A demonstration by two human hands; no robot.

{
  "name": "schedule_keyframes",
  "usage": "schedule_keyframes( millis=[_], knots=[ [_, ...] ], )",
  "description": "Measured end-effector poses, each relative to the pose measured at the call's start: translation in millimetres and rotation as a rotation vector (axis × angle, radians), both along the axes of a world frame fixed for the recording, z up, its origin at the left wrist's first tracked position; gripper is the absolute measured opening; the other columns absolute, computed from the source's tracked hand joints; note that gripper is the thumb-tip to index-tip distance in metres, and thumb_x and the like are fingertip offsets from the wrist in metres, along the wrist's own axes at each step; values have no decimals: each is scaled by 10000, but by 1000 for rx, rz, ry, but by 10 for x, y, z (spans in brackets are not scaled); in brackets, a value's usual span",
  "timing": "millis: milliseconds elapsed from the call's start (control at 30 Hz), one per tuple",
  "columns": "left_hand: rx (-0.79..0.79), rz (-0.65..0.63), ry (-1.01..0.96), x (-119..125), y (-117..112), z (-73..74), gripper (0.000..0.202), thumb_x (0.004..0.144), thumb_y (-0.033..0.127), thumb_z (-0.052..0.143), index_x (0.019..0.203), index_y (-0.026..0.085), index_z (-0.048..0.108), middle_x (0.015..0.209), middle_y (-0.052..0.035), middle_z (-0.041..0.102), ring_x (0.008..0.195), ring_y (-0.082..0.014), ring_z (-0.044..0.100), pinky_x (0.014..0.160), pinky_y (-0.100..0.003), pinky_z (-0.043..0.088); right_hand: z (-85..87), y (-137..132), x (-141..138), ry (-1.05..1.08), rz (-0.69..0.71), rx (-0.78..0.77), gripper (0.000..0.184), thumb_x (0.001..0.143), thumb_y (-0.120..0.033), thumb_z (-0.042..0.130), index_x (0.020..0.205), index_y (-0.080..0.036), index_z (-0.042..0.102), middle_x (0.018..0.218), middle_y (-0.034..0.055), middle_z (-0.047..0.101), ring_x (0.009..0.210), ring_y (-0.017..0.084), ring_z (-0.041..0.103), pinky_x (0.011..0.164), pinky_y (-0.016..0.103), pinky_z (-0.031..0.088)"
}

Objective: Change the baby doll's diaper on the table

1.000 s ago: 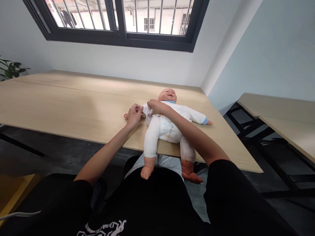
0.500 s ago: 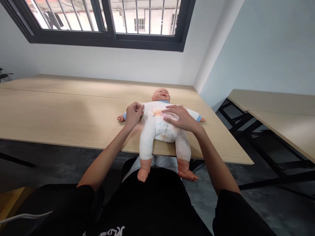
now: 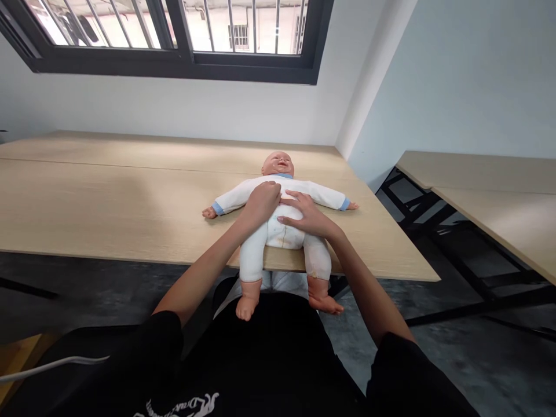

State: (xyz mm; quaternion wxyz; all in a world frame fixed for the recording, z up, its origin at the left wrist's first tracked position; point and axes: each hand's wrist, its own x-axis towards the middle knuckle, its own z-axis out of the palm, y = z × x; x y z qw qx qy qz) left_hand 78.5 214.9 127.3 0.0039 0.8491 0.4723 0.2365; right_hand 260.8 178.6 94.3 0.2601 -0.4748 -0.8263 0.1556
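Observation:
A baby doll (image 3: 278, 168) in a white romper with blue cuffs lies on its back on the wooden table (image 3: 108, 197), arms spread, legs hanging over the near edge. My left hand (image 3: 260, 205) rests on the doll's chest with its fingers curled onto the fabric. My right hand (image 3: 306, 215) lies flat on the doll's belly, fingers stretched out toward the left hand. Both hands touch the romper side by side.
A second wooden table (image 3: 486, 185) with black metal legs stands to the right across a gap. A barred window (image 3: 174, 29) is in the wall behind. The dark floor lies below the table edge.
My left hand moved from the doll's left sleeve onto its chest. My right hand slid down to the belly. The romper front now lies closed and smooth.

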Motion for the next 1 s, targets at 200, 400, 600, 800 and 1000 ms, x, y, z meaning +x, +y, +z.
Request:
schedule_keyframes(
  millis=[200,400,600,800,1000],
  knots=[
    [-10,10,43,-53,-96,-49,328,1024,196,444,787,130,661,953,-143,687,957,-268,631,852,-361,470,-49,-34,-13,140,-2,18,643,883,-658,660,1377,-252,597,1577,105,415,1504,328,312,1267,548,236],
    [-37,-71,131,-96,-428,-155,518,1076,375,381,1361,-16,566,1449,-264,540,1410,-372,452,1146,-481,379,-85,-164,56,378,-79,34,879,910,-713,574,1571,-172,370,1588,159,401,1498,291,353,1278,512,241],
    [-98,-258,209,-201,-376,-200,583,1088,360,285,1554,16,349,1641,-225,297,1569,-333,200,1257,-495,233,-200,-459,187,515,-107,-39,707,1000,-656,462,1561,-227,425,1626,80,363,1535,244,297,1305,472,180],
    [-279,-479,-123,-277,-276,-193,654,1048,499,387,1601,156,314,1656,-118,321,1559,-266,262,1281,-429,214,-317,-558,153,436,-27,-68,632,1022,-632,435,1547,-281,456,1660,21,295,1561,230,224,1321,451,111],
    [-288,-426,-442,-333,-289,-190,715,1037,579,379,1603,143,329,1659,-110,314,1524,-291,342,1247,-400,297,-313,-554,155,457,-36,-54,616,1017,-611,470,1528,-268,482,1639,25,341,1547,216,265,1320,441,129]
  ],
)
